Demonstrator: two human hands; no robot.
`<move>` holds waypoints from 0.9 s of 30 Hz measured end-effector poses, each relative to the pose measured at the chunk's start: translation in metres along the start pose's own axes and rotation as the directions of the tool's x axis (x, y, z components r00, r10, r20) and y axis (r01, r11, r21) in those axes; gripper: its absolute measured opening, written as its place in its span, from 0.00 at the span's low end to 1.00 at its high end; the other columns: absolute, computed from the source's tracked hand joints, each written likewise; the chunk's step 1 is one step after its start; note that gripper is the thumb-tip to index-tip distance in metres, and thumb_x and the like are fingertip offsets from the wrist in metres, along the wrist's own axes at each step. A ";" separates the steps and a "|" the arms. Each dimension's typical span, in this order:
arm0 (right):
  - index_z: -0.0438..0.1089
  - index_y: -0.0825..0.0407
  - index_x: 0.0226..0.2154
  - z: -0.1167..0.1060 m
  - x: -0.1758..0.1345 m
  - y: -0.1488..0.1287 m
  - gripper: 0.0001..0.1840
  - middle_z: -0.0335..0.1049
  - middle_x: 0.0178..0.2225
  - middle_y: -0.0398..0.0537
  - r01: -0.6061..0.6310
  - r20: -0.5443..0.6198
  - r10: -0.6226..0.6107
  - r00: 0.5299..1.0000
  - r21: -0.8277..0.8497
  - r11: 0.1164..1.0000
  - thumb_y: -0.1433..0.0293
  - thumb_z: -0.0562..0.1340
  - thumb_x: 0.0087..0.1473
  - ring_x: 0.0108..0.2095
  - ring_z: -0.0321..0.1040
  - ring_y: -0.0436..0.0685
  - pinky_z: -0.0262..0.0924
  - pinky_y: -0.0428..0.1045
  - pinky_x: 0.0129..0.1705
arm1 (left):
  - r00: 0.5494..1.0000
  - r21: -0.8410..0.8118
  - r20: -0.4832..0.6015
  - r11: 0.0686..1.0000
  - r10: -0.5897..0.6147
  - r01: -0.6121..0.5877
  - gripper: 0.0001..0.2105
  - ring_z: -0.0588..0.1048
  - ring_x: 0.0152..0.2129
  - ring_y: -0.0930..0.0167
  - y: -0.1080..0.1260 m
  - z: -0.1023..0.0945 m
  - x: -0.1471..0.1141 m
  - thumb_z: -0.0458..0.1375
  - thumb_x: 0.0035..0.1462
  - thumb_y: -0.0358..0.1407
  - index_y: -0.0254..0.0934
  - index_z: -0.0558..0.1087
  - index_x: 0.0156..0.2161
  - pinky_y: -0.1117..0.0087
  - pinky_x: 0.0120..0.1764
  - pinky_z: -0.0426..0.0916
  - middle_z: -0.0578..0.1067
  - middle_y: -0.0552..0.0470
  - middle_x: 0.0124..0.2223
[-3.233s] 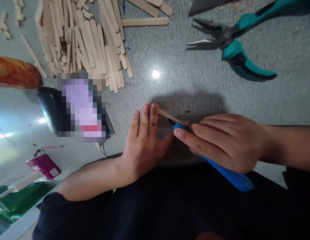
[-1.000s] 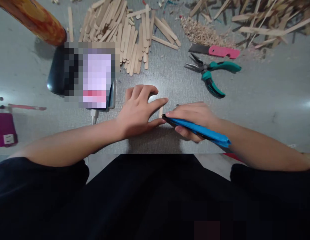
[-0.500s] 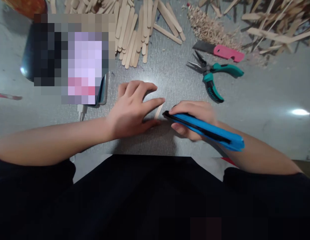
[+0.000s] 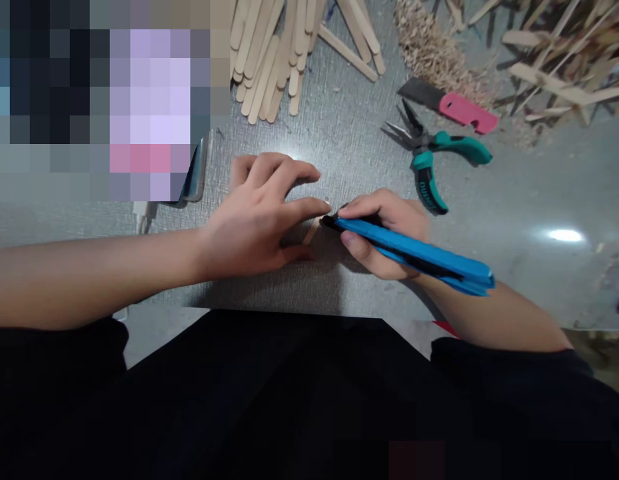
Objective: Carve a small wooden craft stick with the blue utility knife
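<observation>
Frame centre: left hand [image 4: 259, 213] presses flat on small wooden stick [image 4: 312, 230] lying on grey table [image 4: 514, 193]. Right hand [image 4: 384, 233] fist-wrapped around blue utility knife [image 4: 414, 253], tip touching stick. Teal pliers [image 4: 429, 160] upper right.

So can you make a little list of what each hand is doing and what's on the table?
left hand: presses a small stick flat on the table
right hand: grips a blue knife, tip at the stick
behind hands: pile of sticks, teal pliers, pink knife, shavings
far right: loose wood strips
left: phone with cable, partly blurred
</observation>
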State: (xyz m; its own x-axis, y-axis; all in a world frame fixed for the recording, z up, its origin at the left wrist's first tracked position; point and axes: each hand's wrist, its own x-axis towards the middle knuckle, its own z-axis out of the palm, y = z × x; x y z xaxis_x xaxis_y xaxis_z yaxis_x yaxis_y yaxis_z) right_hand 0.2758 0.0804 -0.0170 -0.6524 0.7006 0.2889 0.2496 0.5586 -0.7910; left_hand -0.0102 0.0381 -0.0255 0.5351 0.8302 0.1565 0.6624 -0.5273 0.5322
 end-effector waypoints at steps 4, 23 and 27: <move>0.78 0.40 0.55 0.000 0.000 0.001 0.14 0.85 0.39 0.43 0.023 0.016 -0.023 1.000 0.011 1.000 0.66 0.72 0.69 0.33 0.82 0.58 0.74 0.55 0.33 | 1.000 -0.007 -0.006 1.000 0.001 -0.001 0.29 0.71 0.68 0.40 -0.001 0.002 0.000 0.74 0.65 0.48 0.52 0.77 0.68 0.31 0.62 0.65 0.74 0.38 0.73; 0.78 0.39 0.60 0.002 0.007 0.005 0.19 0.86 0.42 0.46 0.187 0.048 -0.187 0.981 -0.013 0.982 0.70 0.70 0.70 0.37 0.85 0.59 0.83 0.53 0.37 | 0.998 -0.079 -0.022 0.996 -0.054 0.053 0.27 0.71 0.70 0.35 0.004 0.003 0.004 0.78 0.58 0.45 0.51 0.83 0.62 0.26 0.66 0.64 0.75 0.39 0.73; 0.78 0.42 0.60 0.003 0.008 0.007 0.17 0.84 0.39 0.45 0.259 0.043 -0.257 0.966 -0.049 0.965 0.64 0.70 0.72 0.33 0.83 0.59 0.80 0.53 0.34 | 0.999 -0.021 -0.008 0.999 -0.045 0.044 0.26 0.71 0.70 0.35 0.005 0.003 0.005 0.77 0.59 0.45 0.50 0.83 0.62 0.26 0.64 0.64 0.76 0.39 0.73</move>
State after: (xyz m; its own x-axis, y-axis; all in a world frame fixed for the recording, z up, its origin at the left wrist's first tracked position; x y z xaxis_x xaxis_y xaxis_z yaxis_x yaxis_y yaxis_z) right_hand 0.2702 0.0888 -0.0222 -0.7249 0.5139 0.4587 0.1070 0.7419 -0.6620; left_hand -0.0026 0.0389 -0.0243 0.5007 0.8543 0.1394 0.6741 -0.4859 0.5563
